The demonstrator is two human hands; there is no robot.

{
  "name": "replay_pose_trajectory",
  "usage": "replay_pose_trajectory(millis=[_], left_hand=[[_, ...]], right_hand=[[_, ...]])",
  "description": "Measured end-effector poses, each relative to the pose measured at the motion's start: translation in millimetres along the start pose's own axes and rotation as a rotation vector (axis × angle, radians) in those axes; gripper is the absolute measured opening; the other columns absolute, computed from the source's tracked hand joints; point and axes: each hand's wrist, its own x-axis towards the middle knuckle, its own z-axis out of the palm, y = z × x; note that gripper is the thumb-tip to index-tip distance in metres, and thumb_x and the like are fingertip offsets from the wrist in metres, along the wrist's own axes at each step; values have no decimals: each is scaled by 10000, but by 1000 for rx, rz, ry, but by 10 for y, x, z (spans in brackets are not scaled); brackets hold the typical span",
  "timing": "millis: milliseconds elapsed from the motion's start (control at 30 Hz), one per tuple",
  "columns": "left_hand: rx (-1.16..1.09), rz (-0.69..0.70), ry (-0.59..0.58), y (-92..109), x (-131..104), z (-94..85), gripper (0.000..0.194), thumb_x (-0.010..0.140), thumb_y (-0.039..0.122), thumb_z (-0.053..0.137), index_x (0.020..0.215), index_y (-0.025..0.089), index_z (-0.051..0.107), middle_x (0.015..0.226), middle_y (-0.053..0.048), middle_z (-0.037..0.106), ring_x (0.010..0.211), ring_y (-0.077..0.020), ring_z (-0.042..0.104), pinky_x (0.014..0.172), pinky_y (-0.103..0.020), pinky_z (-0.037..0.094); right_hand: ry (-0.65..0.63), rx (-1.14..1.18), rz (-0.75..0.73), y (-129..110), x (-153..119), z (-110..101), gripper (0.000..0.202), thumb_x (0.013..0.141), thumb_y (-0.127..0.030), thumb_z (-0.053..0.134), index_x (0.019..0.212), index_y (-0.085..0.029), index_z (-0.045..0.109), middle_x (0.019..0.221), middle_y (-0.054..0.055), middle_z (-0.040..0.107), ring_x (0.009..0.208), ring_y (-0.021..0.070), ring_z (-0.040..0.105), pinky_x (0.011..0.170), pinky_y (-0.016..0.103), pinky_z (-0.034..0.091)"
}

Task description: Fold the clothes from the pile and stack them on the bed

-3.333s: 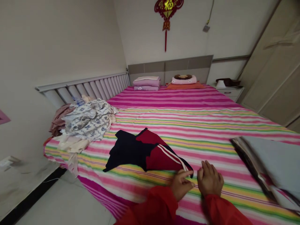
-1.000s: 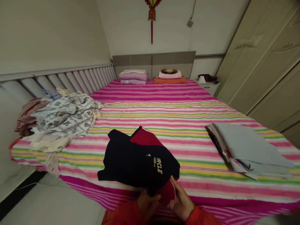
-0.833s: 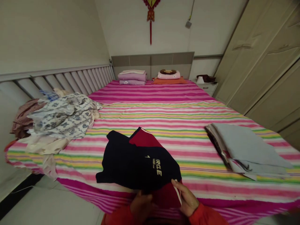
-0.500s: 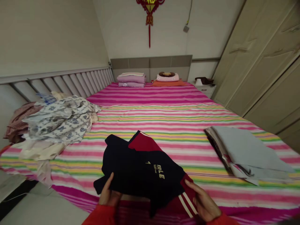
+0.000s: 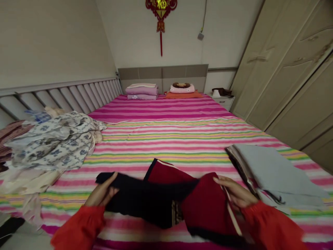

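Observation:
A navy and dark red T-shirt (image 5: 156, 194) with white stripes and pale lettering hangs between my hands over the near part of the bed. My left hand (image 5: 102, 192) pinches its navy edge, thumb on top. At the other side my right hand (image 5: 235, 191) grips the red sleeve by its white stripes. A red part with a navy edge sticks up behind the cloth. Its lettering is blurred and partly folded away. To the right of my right hand lies a flat stack of folded clothes (image 5: 275, 173), pale grey-blue on top.
Crumpled clothes (image 5: 59, 142) are heaped on the left of the striped bed sheet (image 5: 166, 139), beside a pale rail (image 5: 65, 93). Folded purple bedding (image 5: 142, 91) and a pink pillow (image 5: 182, 89) sit by the headboard. A wardrobe (image 5: 291, 66) stands at the right.
Both hands have risen and moved apart, drawing the T-shirt out sideways. Its lettered front, earlier facing up, now hangs folded. The view has shifted slightly.

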Motion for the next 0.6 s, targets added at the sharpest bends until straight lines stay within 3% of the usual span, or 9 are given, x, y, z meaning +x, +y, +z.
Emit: replay_pose_trajectory(millis=[67,133,233,333,400,467,533,600], left_hand=[[15,53,-70,255,199,431,256,873,136,538,1109,104,631,958,-134,733,920,-252,698,801,-365,590],[6,223,-102,601,246,897,231,915,134,466,1076,76,621,976,-135,726,962,-222,685,827,-353,580],[-111,578,-299,1171,22,1520,257,951,221,444,1101,69,588,1162,-124,666,1140,-193,594,939,-327,512],[-194,878,-510,1556,-337,1891,332,987,216,358,1231,20,469,1362,-129,526,1267,-175,471,1004,-352,430],[-231,965,-592,1625,-484,1962,319,989,199,353,1240,27,448,1365,-99,528,1275,-155,453,1012,-351,412],[-269,939,-595,1540,-483,1907,260,972,199,413,1166,62,519,1262,-60,618,1223,-130,508,1009,-320,429],[-275,812,-504,1316,-335,1746,195,947,194,466,1044,85,595,1085,-46,704,1115,-120,592,981,-285,468],[-222,629,-347,969,-87,1504,156,920,175,505,943,93,636,919,-45,732,986,-127,657,921,-263,515]], right_hand=[[79,-51,-11,-338,330,155,168,653,-165,757,801,-140,683,749,90,740,764,240,712,710,339,574],[126,-47,-239,-795,542,327,72,721,-142,691,790,-139,671,772,73,742,773,205,708,694,304,567],[120,4,-536,-1546,584,591,89,826,-159,578,833,-158,667,885,18,745,883,124,685,772,228,517],[25,41,-981,-2062,423,778,182,852,-115,507,910,-178,668,1021,-33,723,1036,90,627,865,230,439],[25,31,-1114,-2164,331,798,204,852,-111,491,926,-186,664,1077,-47,706,1103,85,588,864,228,417],[60,12,-1096,-2068,326,708,189,850,-130,510,924,-202,669,1114,-29,697,1112,91,587,842,218,435],[96,13,-977,-1802,416,515,150,822,-156,579,924,-211,675,1093,11,709,1037,117,636,816,225,484],[148,43,-786,-1412,563,261,182,751,-173,668,932,-196,670,988,37,736,900,151,686,761,250,540]])
